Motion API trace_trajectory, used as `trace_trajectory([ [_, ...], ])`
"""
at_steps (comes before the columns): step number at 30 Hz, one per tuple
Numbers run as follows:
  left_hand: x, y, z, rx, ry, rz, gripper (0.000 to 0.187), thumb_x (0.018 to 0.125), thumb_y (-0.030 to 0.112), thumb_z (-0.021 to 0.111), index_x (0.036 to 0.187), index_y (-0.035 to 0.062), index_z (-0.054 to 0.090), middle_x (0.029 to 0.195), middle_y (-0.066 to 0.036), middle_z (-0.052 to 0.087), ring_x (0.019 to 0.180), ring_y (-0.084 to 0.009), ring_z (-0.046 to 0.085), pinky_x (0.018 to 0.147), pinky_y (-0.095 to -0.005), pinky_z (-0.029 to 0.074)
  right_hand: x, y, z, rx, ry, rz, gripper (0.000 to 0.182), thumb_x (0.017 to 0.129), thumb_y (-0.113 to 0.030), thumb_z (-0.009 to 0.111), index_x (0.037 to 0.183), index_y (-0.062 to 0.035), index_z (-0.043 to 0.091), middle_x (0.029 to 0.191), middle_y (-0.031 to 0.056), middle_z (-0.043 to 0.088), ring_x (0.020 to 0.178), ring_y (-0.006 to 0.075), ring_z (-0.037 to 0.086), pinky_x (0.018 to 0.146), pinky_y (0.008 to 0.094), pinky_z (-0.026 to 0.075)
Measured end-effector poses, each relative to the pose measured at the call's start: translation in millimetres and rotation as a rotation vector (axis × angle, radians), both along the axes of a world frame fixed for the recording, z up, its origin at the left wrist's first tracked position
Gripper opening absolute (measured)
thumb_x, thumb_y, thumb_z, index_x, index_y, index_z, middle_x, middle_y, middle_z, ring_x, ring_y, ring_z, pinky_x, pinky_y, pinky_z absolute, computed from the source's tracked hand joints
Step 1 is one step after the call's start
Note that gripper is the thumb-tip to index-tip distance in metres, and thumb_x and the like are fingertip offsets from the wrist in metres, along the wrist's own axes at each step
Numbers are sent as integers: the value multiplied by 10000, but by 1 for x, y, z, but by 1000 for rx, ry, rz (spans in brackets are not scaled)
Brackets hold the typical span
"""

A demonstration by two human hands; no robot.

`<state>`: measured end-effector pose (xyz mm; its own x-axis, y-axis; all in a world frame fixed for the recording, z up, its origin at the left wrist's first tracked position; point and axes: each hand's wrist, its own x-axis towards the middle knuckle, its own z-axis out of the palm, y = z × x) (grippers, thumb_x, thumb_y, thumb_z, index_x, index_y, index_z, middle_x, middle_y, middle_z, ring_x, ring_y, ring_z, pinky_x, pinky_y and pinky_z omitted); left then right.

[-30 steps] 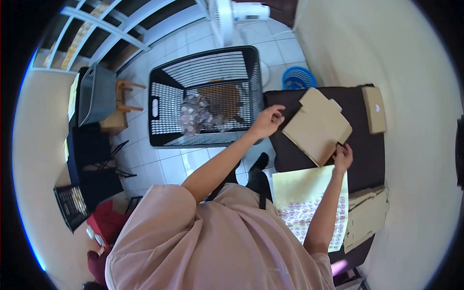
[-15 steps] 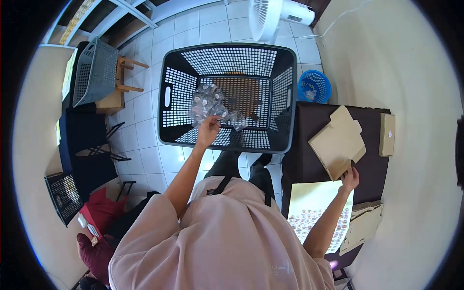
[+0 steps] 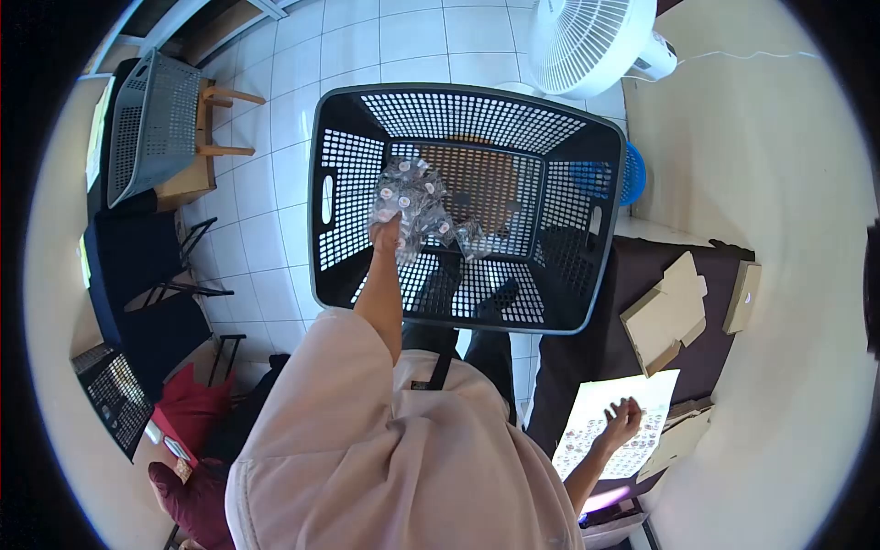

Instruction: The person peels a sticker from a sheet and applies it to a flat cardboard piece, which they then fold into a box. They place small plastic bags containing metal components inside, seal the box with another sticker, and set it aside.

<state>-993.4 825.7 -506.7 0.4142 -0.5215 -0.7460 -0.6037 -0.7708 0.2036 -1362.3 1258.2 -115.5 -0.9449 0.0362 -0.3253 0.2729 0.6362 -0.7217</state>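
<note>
My left hand (image 3: 386,233) reaches into a large black basket (image 3: 600,275) and touches the clear plastic packets (image 3: 412,197) heaped at its left side. The fingers are partly hidden among the packets, so their grip is unclear. Over a pale sheet (image 3: 600,403) with rows of small round prints, my right hand (image 3: 623,422) hangs with its fingers apart and nothing in them. Just beyond that sheet lies an opened, unfolded cardboard box (image 3: 667,316) on the dark-covered table (image 3: 587,339).
A white fan (image 3: 596,46) stands beyond the basket, with a blue bin (image 3: 632,174) at the right. A small closed box (image 3: 742,298) and flat cardboard pieces (image 3: 676,442) lie on the table. Grey basket (image 3: 156,128) and dark chairs (image 3: 137,266) are at the left.
My right hand has let go of the cardboard box and moved back over the sheet. My left hand has moved deeper against the packets. The view has shifted.
</note>
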Motion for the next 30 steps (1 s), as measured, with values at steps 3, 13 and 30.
trace_trajectory([
  [3,-21,-16,25,-13,-211,-156,602,761,576,650,980,19,718,1003,-200,695,1003,-294,662,881,-374,510,29,-21,5,42,-64,48,203,907,-84,588,1087,8,575,947,93,575,727,173,627,550,277,535],
  [13,-18,-19,148,-488,723,29,164,842,144,577,894,26,677,835,-61,672,756,-172,625,688,-310,483,54,-128,19,-60,-135,461,156,907,-83,612,1032,10,618,873,74,636,735,134,631,606,248,531],
  [30,-132,46,405,-158,1583,-288,235,950,268,569,1038,50,564,1051,-62,633,953,-153,615,777,-294,500,33,-238,75,-788,-658,687,110,832,-25,703,923,13,652,795,28,650,703,75,585,611,215,455],
])
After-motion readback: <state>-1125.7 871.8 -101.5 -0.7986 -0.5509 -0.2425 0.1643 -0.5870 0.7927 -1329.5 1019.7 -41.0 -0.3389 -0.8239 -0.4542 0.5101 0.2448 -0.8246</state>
